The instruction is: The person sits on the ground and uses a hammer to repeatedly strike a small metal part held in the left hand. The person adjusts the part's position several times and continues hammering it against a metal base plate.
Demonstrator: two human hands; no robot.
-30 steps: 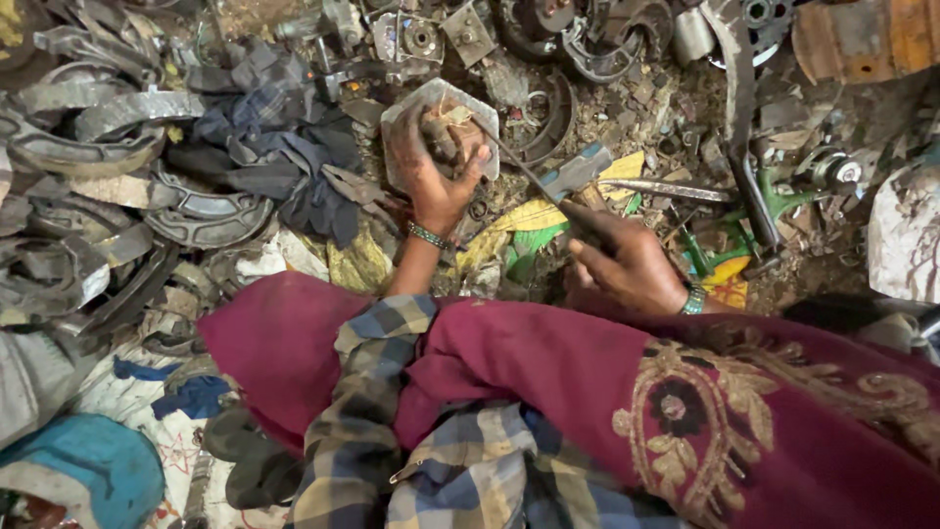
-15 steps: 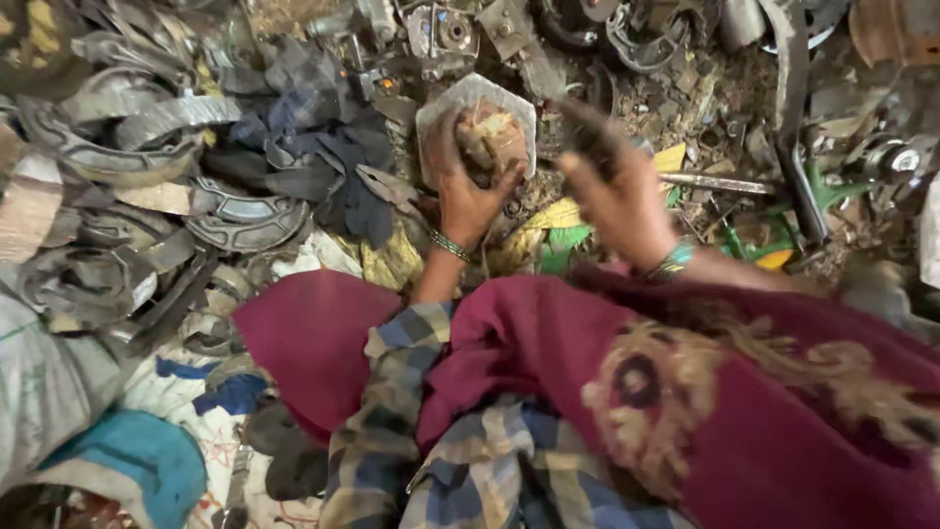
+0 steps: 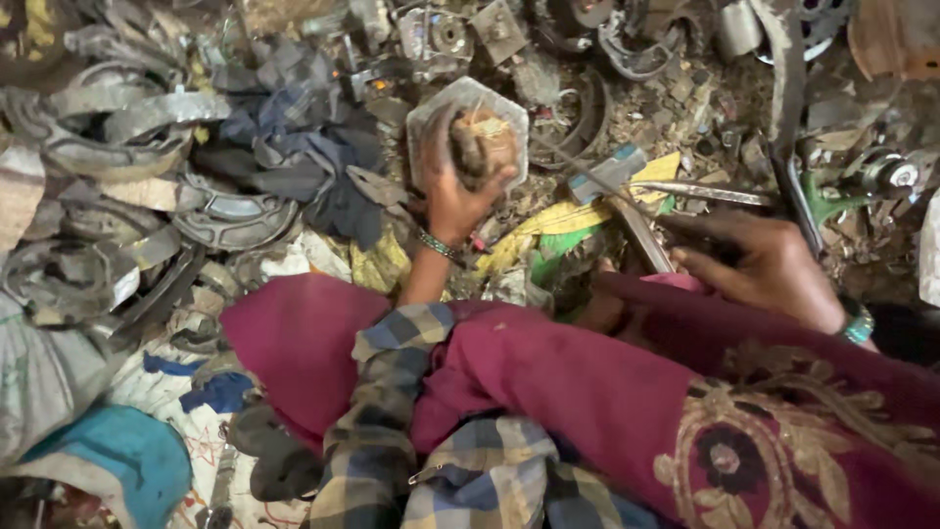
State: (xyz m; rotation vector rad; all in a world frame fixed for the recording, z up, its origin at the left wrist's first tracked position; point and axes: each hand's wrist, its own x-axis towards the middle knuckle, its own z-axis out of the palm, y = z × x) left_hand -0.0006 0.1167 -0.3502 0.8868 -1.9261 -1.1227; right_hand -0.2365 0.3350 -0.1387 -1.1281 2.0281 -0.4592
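Everywhere scrap metal (image 3: 117,127), dark rags (image 3: 294,147)

Curved metal scrap strips (image 3: 108,127) heaped at left beside a crumpled dark blue cloth (image 3: 294,147), with a round metal disc (image 3: 230,216) just below it. Small metal casing (image 3: 441,34) and ring parts (image 3: 627,49) along the top; yellow wrapper (image 3: 548,220) mid-floor. Teal fabric (image 3: 108,460) bottom left.

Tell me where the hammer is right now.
In the head view the hammer is right of centre, its handle in the right hand, its head by the yellow scrap, right of the grey block.
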